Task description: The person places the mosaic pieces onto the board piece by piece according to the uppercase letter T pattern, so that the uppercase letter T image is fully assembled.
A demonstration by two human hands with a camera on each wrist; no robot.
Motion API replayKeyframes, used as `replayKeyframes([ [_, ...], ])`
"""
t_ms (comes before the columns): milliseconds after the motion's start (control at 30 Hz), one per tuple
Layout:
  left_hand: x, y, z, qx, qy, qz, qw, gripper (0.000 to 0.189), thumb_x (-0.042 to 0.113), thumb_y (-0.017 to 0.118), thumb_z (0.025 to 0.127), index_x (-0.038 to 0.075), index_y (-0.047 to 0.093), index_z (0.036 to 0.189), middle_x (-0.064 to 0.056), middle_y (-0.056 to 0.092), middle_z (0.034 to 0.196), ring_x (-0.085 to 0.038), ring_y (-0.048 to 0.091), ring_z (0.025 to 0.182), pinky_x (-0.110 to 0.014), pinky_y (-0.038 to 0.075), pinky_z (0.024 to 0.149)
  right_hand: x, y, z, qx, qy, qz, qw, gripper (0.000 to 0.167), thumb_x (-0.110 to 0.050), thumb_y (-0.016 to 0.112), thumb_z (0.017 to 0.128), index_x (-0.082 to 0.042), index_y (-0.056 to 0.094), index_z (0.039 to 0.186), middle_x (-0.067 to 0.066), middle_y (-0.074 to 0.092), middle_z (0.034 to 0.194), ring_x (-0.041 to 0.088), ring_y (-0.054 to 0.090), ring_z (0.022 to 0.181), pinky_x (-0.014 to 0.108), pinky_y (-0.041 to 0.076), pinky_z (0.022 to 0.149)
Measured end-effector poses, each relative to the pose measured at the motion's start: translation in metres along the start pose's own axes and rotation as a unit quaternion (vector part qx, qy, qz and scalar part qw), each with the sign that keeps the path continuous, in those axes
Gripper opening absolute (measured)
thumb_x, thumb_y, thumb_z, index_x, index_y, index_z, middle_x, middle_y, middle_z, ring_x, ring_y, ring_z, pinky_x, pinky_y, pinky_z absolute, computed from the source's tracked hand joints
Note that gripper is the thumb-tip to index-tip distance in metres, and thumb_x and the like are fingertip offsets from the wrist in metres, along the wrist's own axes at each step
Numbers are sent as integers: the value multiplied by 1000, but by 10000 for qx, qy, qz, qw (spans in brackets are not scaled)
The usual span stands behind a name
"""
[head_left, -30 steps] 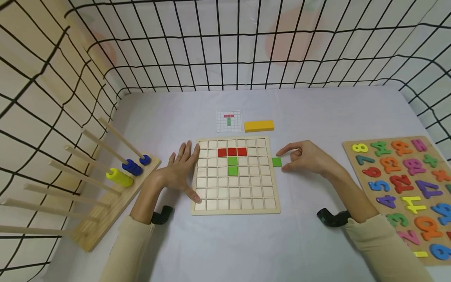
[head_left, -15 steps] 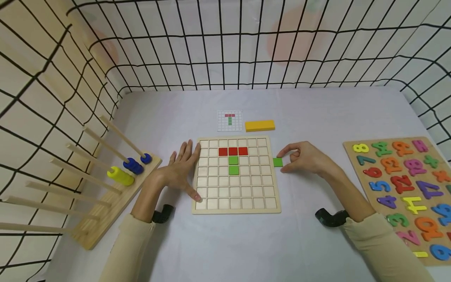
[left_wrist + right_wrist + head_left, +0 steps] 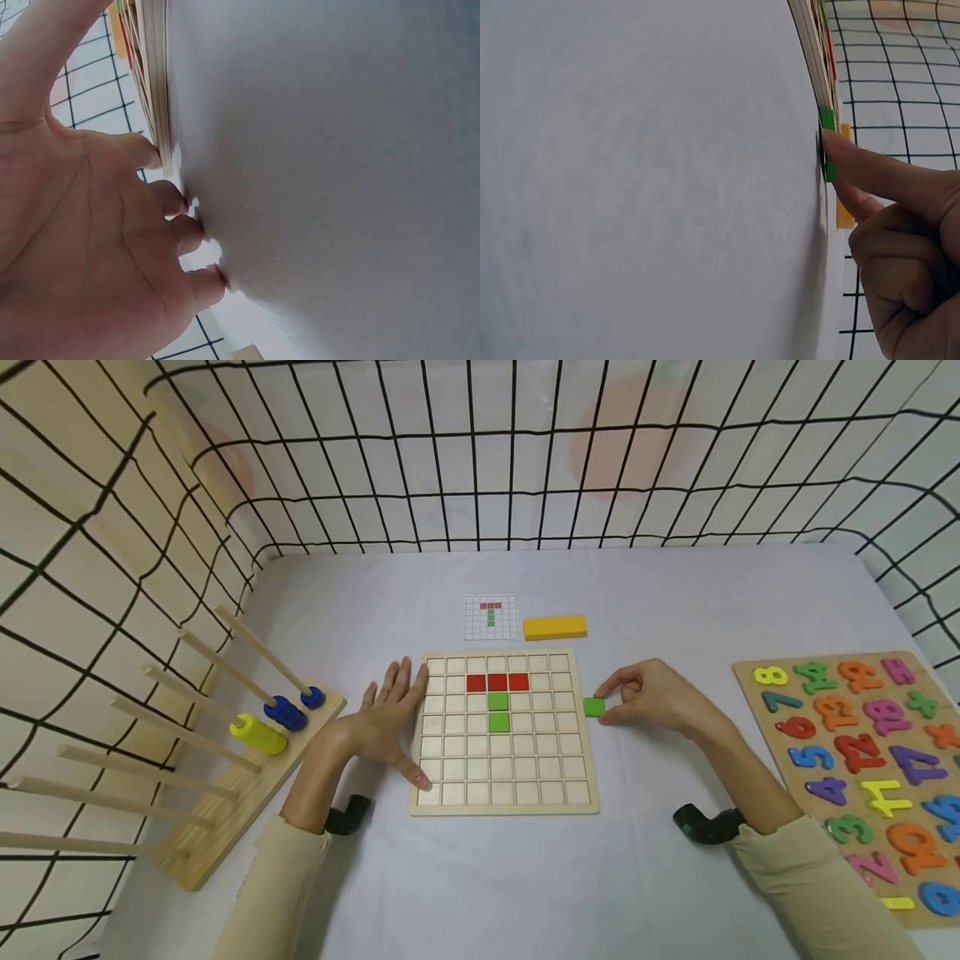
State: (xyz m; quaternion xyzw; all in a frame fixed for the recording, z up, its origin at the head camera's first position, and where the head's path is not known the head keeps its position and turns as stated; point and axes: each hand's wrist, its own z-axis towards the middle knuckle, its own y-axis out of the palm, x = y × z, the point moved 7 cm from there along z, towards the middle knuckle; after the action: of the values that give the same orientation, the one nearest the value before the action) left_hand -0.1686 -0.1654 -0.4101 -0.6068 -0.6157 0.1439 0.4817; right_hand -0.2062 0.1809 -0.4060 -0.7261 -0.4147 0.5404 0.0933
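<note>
A square wooden grid board (image 3: 453,748) lies on the white-covered table. In its cells sit a row of red tiles (image 3: 497,682) and two green tiles (image 3: 498,712) beneath the middle one, together forming a T. My left hand (image 3: 378,727) rests spread along the board's left side, its thumb on the lower left corner and its fingertips by the upper edge. Just off the board's right edge, my right hand (image 3: 654,695) pinches a loose green tile (image 3: 594,707) between thumb and index finger. The right wrist view shows the thumb against that green tile (image 3: 827,169), beside the board's edge.
Behind the board lie a pattern card (image 3: 491,617) with a T and a yellow block (image 3: 555,627). A wooden peg stand (image 3: 247,789) with blue and yellow beads is at left. A number puzzle board (image 3: 795,777) lies at right. Black wire mesh (image 3: 510,460) surrounds the table.
My right thumb and index finger have closed in on the loose green tile, which now looks slightly tilted. My left hand has kept its place on the board.
</note>
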Motion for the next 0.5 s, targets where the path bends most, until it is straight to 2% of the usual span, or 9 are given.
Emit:
replayKeyframes([
  [167, 0, 0, 0, 15, -3, -28, 10000, 162, 49, 100, 58, 6, -16, 164, -21, -30, 168, -40, -28, 157, -63, -12, 128, -1, -6, -4, 189, -93, 74, 9998, 43, -17, 87, 82, 2, 72, 118, -6, 33, 57, 10, 30, 55, 27, 28, 58],
  [267, 0, 0, 0, 11, -5, -37, 10000, 162, 49, 100, 58, 6, -16, 164, -21, -30, 168, -40, -28, 157, -63, -12, 128, -8, -5, -6, 273, -222, 144, 9993, 40, -17, 86, 82, 0, 73, 116, -5, 31, 59, 9, 29, 57, 28, 29, 60],
  [500, -1, 0, 0, 7, -9, -53, 10000, 163, 50, 100, 58, 7, -16, 164, -21, -30, 168, -39, -29, 157, -63, -12, 128, -45, 29, -5, -32, -528, 550, 9971, 33, -12, 88, 80, -2, 75, 109, -4, 29, 61, 11, 28, 58, 25, 24, 56],
])
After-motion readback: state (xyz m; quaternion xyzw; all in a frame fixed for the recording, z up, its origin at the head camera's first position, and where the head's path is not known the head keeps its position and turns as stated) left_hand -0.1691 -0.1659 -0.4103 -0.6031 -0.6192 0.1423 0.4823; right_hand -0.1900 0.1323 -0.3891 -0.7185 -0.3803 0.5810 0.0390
